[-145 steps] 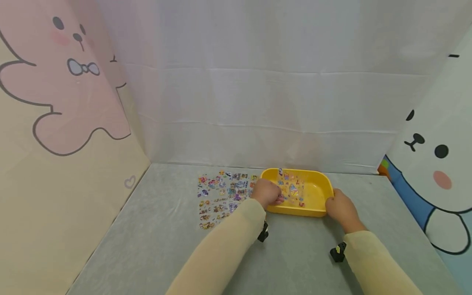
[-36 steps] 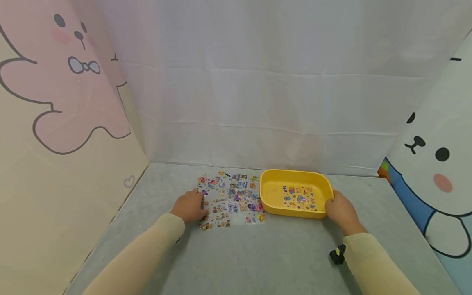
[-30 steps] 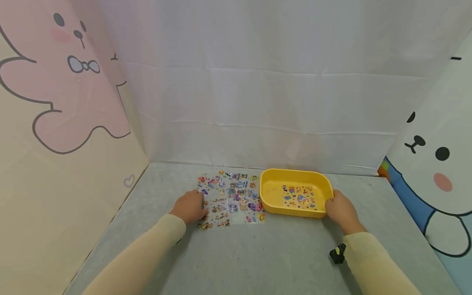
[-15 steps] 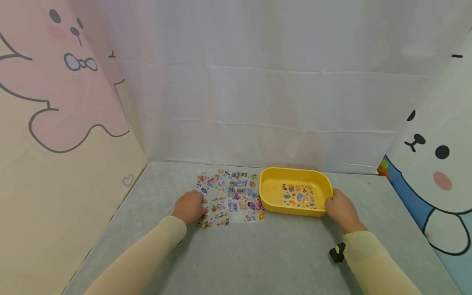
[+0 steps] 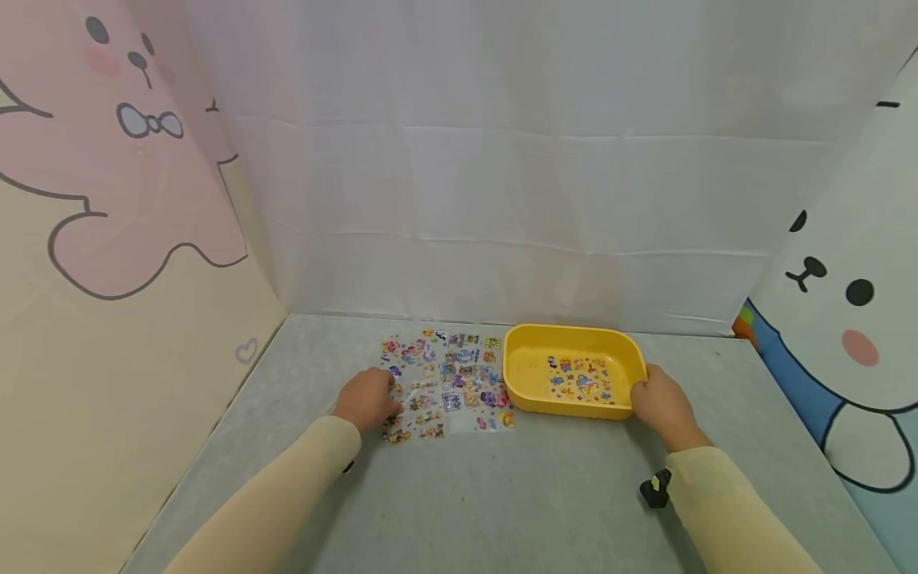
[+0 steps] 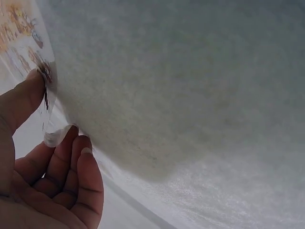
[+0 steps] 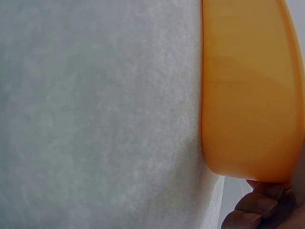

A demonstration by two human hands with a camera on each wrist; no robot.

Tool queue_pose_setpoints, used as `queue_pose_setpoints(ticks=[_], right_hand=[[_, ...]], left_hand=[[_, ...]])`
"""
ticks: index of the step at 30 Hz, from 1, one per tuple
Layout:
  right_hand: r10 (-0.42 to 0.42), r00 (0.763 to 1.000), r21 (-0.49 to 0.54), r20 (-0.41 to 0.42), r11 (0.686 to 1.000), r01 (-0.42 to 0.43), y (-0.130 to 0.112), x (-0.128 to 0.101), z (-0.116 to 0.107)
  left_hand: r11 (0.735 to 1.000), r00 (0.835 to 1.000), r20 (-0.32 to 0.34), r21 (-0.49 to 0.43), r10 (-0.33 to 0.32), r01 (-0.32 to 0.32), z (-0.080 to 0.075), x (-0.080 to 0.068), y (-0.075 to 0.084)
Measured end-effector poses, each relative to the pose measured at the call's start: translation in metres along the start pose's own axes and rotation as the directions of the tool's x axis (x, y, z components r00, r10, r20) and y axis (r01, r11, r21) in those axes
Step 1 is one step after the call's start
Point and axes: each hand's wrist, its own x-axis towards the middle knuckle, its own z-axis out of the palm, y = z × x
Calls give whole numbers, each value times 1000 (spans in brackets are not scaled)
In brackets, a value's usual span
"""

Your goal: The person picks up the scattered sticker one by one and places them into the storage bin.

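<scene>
Several clear sticker sheets with small colourful prints lie side by side, partly overlapping, on the grey table. At their left edge, my left hand holds a sticker sheet by its rim. In the left wrist view, the thumb lies on the print and the curled fingers meet a bent-up strip of clear film. A yellow tray stands to the right of the sheets, with one sticker sheet flat inside. My right hand grips the tray's right front corner; in the right wrist view its fingers curl below the tray's end.
The grey table extends toward me in front of the sheets and tray. A white curtain hangs along its back edge. Walls with printed cartoon bears stand at left and right.
My left hand has left the tray, where a sticker sheet now lies flat, and moved left to the edge of the other sheets. My right hand has kept its grip on the tray.
</scene>
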Motion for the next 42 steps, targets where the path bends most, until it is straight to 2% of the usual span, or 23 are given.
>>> queue_pose_setpoints(ticks=[14, 20, 25, 29, 34, 39, 42], right_hand=[[-9, 1000, -7, 5, 1000, 9, 0, 0, 0], [21, 1000, 4, 17, 1000, -21, -2, -1, 0], [16, 1000, 3, 15, 1000, -16, -2, 0, -1], [15, 1000, -3, 12, 1000, -14, -2, 1, -1], [18, 1000, -11, 13, 1000, -18, -2, 1, -1], [18, 1000, -10, 17, 1000, -18, -3, 0, -2], [19, 1000, -12, 20, 1000, -19, -3, 0, -2]], left_hand=[[988, 998, 49, -154, -24, 32, -7, -2, 2], [960, 995, 83, -272, -46, 67, -6, -2, -1], [901, 991, 122, -422, -53, 100, -6, -2, -4], [827, 980, 188, -538, -69, 162, -7, -1, -8], [743, 966, 256, -638, -45, 204, -10, 0, -11], [709, 955, 294, -668, -29, 227, -15, 0, -14], [676, 952, 306, -695, -28, 243, -18, -2, -16]])
